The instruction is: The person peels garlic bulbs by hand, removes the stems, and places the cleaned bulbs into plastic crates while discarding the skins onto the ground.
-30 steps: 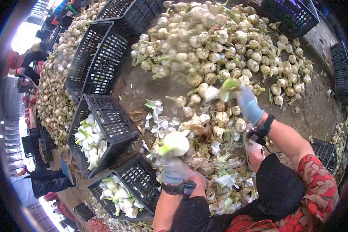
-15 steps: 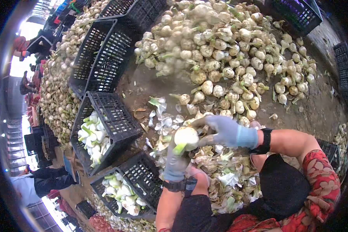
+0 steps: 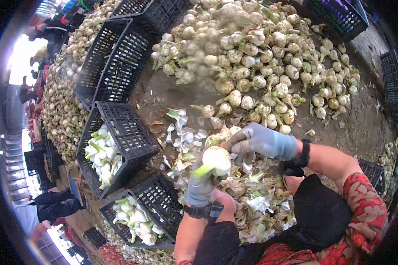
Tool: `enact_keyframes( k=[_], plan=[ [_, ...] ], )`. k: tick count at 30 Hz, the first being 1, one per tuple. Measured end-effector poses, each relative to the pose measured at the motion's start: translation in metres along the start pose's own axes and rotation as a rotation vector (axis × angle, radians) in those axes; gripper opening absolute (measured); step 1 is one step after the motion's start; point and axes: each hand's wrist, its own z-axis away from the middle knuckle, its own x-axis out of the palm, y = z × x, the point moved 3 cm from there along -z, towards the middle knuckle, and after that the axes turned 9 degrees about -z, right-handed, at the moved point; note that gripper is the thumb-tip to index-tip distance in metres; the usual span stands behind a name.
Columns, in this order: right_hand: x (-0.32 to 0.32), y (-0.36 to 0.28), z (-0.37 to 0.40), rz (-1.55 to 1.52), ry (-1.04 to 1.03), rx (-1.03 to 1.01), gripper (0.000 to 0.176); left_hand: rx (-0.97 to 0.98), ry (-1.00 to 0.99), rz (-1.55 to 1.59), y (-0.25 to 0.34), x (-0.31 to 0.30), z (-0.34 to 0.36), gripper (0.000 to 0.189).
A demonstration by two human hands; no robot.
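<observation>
My left hand (image 3: 200, 187), in a grey glove, is wrapped round a white garlic bulb (image 3: 217, 160) whose short green stem points down to the left. Just right of the bulb is my right hand (image 3: 256, 142), also gloved, with its fingers bent and pressed together; whether they hold anything is too small to tell. Beneath both hands lies a heap of peeled skins (image 3: 261, 205). Unpeeled bulbs with dirty skins form a large pile (image 3: 252, 57) beyond them.
Black crates of clean white bulbs stand at the left (image 3: 130, 139) and lower left (image 3: 157, 203). More black crates (image 3: 124, 62) rise behind, beside another long garlic pile (image 3: 64, 101). A person's dark-trousered legs (image 3: 59, 205) show at the far left. A crate (image 3: 340, 17) sits at the upper right.
The bulb in my left hand has turned, so its stem points more to the left. My right hand has drawn slightly away from it. The whole view has shifted a little.
</observation>
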Motion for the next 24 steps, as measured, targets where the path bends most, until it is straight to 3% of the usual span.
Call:
enact_keyframes(
  k=[1, 3, 4, 6, 11, 13, 16, 18, 20, 22, 24],
  plan=[
    [0.003, 0.007, -0.001, 0.004, -0.002, 0.001, 0.027, 0.004, 0.001, 0.002, 0.001, 0.002, 0.000, 0.066],
    [0.011, 0.006, 0.004, 0.683, 0.200, -0.594, 0.026, 0.046, 0.076, -0.086, 0.004, 0.006, -0.003, 0.066],
    [0.013, 0.008, 0.007, 0.686, 0.205, -0.595, 0.026, 0.046, 0.071, -0.086, 0.002, 0.010, -0.006, 0.066],
    [0.021, 0.002, 0.010, 1.013, 0.419, -0.560, 0.021, 0.250, 0.165, -0.263, 0.003, 0.017, -0.008, 0.068],
    [0.012, 0.001, 0.004, 1.091, 0.404, -0.580, 0.017, 0.214, 0.168, -0.373, 0.008, 0.011, -0.005, 0.073],
    [0.003, 0.007, -0.001, 0.745, 0.404, -0.364, 0.016, -0.041, -0.002, -0.152, 0.008, 0.011, -0.006, 0.075],
    [-0.002, 0.012, -0.002, 0.484, 0.413, -0.368, 0.012, 0.086, -0.054, -0.114, 0.007, 0.016, -0.014, 0.077],
    [0.007, 0.011, 0.005, 0.593, 0.406, -0.482, 0.011, 0.125, -0.105, -0.130, 0.007, 0.018, -0.013, 0.076],
    [0.028, 0.019, 0.008, 1.005, 0.183, -0.652, 0.013, 0.093, -0.091, -0.017, 0.007, 0.023, -0.011, 0.072],
    [0.040, 0.033, 0.010, 1.058, 0.020, -0.669, 0.017, 0.071, 0.088, 0.027, -0.004, 0.019, -0.019, 0.050],
    [0.045, 0.033, 0.012, 0.985, -0.096, -0.737, 0.019, 0.046, 0.085, -0.063, -0.010, 0.010, -0.020, 0.044]
  ],
)
